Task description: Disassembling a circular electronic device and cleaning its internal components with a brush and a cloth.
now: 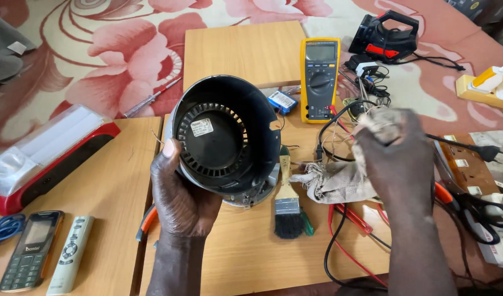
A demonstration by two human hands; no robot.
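Note:
My left hand [181, 193] grips the rim of a round black plastic housing [224, 140], tilted so its slotted, vented inside with a small label faces me. My right hand [397, 159] is raised to the right of it, fingers closed on a bunched grey cloth [339, 183] that trails down to the wooden board [246, 252]. A paintbrush [287, 205] with black bristles lies on the board between my hands, just below the housing.
A yellow multimeter [319, 79] with red and black leads lies behind. An emergency lamp [46, 156], mobile phone [32, 249] and remote [70, 255] sit left. Scissors [473, 211], a plug [484, 152], a black torch [386, 35] and tangled wires crowd the right.

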